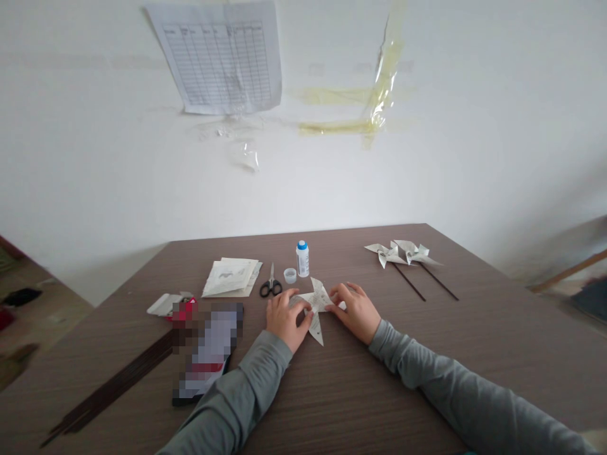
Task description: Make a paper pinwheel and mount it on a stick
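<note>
A folded paper pinwheel (317, 327) made of printed paper lies on the table between my two hands. My left hand (286, 321) curls over its left side, thumb and fingers closed on the paper. On the opposite side, my right hand (356, 312) pinches a blade between thumb and fingertips. The fingers partly cover the left and right blades, while the upper and lower points show. Just beyond stand a white glue bottle (302, 262) with a blue top and its clear cap (290, 275). Black-handled scissors (271, 286) lie past my left hand.
Two finished pinwheels on dark sticks (410, 282) lie at the back right. To the left are paper sheets (230, 278), a small red and white box (171, 306), a bundle of dark sticks (118, 378) and a blurred phone (208, 354). A wall (313, 196) bounds the table's far edge.
</note>
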Motion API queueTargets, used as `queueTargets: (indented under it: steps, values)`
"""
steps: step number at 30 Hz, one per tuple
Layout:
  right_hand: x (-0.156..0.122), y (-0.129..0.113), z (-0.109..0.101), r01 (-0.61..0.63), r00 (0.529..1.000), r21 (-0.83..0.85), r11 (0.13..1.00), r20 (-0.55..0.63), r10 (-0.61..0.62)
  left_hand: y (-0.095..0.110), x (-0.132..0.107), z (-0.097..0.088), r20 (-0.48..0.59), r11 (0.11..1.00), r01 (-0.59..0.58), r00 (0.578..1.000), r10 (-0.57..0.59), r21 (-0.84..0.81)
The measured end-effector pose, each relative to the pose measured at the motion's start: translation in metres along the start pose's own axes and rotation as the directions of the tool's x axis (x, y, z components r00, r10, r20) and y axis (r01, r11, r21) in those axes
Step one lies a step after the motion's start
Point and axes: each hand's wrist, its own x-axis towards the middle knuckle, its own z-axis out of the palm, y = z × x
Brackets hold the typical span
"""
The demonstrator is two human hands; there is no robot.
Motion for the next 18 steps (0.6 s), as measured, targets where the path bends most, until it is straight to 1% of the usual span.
queueTargets:
  steps: [6, 10, 13, 18]
  values:
    - [0.0019, 0.002, 0.0032, 0.002, 1.0, 0.023, 1.0, -0.027, -0.002, -0.0001, 0.0007, 0.0, 0.032, 1.0, 0.015, 0.999, -0.015, -0.005]
    - [0.0016, 0.0005, 0.0053, -0.019, 1.0, 0.026, 0.999, -0.011, 0.019, 0.0008, 0.0008, -0.0014, 0.048, 1.0, 0.006, 0.999, -0.006, -0.007]
    - [0.0012, -0.0022, 0.005, -0.013, 1.0, -0.005, 1.0, 0.014, 0.013, 0.0021, 0.0015, -0.0034, 0.047, 1.0, 0.002, 0.999, -0.001, -0.018]
    - [-0.0012, -0.0058, 0.0038, 0.048, 0.997, -0.095, 0.994, 0.062, -0.043, 0.0042, 0.0022, -0.0056, 0.016, 0.999, 0.018, 1.0, -0.017, -0.039]
